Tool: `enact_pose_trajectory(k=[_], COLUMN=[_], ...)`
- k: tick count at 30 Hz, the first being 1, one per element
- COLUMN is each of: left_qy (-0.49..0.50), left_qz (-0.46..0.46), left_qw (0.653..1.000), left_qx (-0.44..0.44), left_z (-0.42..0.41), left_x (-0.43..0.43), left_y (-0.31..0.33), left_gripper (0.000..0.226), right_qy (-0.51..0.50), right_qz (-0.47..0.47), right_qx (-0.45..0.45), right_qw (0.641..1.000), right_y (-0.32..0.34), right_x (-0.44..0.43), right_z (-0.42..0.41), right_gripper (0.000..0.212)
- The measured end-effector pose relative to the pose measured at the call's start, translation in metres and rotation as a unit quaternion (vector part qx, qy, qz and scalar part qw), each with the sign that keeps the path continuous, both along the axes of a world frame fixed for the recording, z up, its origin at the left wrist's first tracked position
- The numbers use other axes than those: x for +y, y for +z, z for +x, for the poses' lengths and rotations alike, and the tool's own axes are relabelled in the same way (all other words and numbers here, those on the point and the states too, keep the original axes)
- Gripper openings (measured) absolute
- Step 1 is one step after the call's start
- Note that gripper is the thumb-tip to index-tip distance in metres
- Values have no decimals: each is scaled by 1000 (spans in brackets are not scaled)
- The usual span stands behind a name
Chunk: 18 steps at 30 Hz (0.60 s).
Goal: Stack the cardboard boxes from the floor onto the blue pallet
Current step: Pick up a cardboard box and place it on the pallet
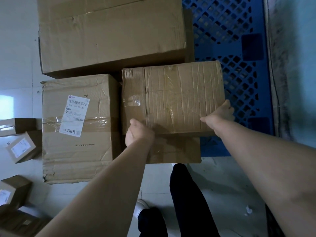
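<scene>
- Head view: our left hand [139, 132] and right hand [219, 116] grip the taped cardboard box [172, 98] by its near corners.
- We see it overlapping the blue pallet [239, 53].

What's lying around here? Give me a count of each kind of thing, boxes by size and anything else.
Large cardboard boxes: 4, counting the held box
Small cardboard boxes: 4
Blue pallet: 1
Total: 9
</scene>
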<state>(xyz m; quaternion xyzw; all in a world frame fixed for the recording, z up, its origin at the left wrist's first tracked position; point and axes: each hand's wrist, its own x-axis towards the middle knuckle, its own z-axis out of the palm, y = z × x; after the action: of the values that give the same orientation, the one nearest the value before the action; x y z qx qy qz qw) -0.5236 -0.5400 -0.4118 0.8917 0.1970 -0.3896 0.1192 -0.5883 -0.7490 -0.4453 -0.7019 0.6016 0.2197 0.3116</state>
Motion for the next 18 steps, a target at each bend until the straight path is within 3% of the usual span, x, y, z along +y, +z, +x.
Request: enact_pose_trajectory(k=[3,7,10,13,15,18], left_qy=[-10,6,60,173,226,306], left_qz=[1,6,5,-22,-52,-91], left_qw=[1000,999,997,983,969,941], left_qx=[1,44,45,58,83,110], left_z=[4,-6,-16,-19,-22,-29], left_x=[3,8,12,15,15,18], left_y=[-1,-4,-3,-14,-22,-46], left_gripper=[56,68,68,59,60,71], right_qy=[-34,-61,114,304,360,332], right_qz=[-17,87,-13,-111,-78,29], right_qx=[19,89,88,-5,2,41], right_qw=[999,990,990,946,930,942], right_y=[1,14,26,30,26,11], right_x=[11,41,30,1,-15,-18], right_z=[-24,-61,-37,23,59,70], right_gripper=[97,104,110,98,93,96])
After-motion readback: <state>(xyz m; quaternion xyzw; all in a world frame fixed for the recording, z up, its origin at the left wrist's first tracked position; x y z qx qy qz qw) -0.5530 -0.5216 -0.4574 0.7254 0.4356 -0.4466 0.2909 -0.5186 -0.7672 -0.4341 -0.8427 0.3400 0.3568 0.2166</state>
